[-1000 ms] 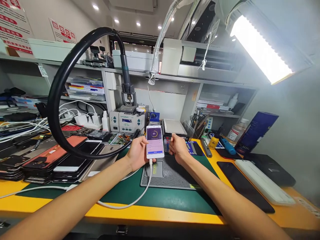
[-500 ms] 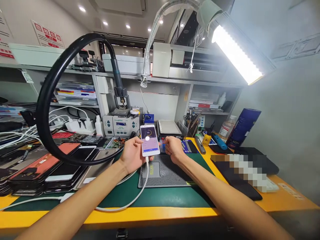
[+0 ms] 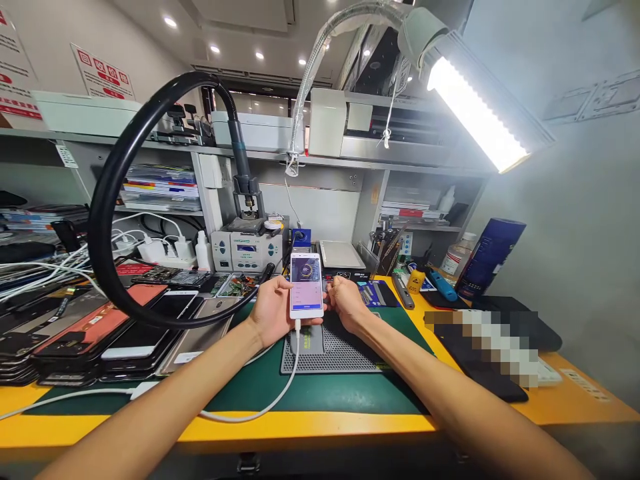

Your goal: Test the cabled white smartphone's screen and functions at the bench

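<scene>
A white smartphone [image 3: 306, 288] with a lit screen is held upright by my left hand [image 3: 273, 305], thumb at its left edge and fingers behind. The screen shows a dark top with a round yellow dial, a pale list and a blue bar. A white charging cable [image 3: 299, 343] runs from the phone's bottom edge down over the green mat [image 3: 345, 393]. My right hand [image 3: 346, 301] is closed beside the phone's right edge, fingers curled; what they hold, if anything, is hidden. Under both hands lies a grey perforated pad [image 3: 355, 353].
Stacked phones [image 3: 135, 333] fill the left side. A black hose [image 3: 107, 167] loops above them from a soldering station [image 3: 245, 248]. A bright lamp [image 3: 477, 113] hangs at upper right. A yellow bottle [image 3: 415, 280] and black pad [image 3: 480, 360] lie right.
My right hand has come closer to the phone's right edge. The pale bright spot on the screen is gone, and list lines show there. The view has shifted slightly.
</scene>
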Demonstrator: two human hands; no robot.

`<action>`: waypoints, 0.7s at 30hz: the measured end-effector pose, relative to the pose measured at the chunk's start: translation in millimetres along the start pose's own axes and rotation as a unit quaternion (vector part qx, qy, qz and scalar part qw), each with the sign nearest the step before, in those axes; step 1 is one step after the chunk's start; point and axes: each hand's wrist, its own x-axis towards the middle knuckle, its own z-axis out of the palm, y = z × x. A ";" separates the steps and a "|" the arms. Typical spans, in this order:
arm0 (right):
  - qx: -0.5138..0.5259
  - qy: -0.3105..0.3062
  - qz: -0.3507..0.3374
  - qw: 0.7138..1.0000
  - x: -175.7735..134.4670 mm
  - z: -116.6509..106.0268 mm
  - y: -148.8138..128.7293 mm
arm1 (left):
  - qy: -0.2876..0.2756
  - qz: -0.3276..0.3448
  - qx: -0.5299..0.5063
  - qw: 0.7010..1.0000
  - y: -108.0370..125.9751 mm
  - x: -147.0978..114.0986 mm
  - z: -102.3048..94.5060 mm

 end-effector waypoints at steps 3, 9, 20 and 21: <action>-0.009 0.000 -0.012 1.000 0.4 0.8 3.5 | -0.020 -0.008 0.001 1.000 1.1 0.1 -2.3; -0.023 -0.003 -0.029 0.999 -1.4 -0.1 2.5 | -0.060 -0.023 -0.016 0.998 1.4 -0.2 -3.0; 0.019 -0.082 -0.031 0.996 -10.0 5.3 -9.8 | -0.018 0.018 0.037 0.999 0.0 1.0 -3.9; 0.018 -0.085 -0.033 0.996 -10.5 5.4 -10.3 | -0.009 0.025 0.047 0.999 -0.4 0.7 -3.6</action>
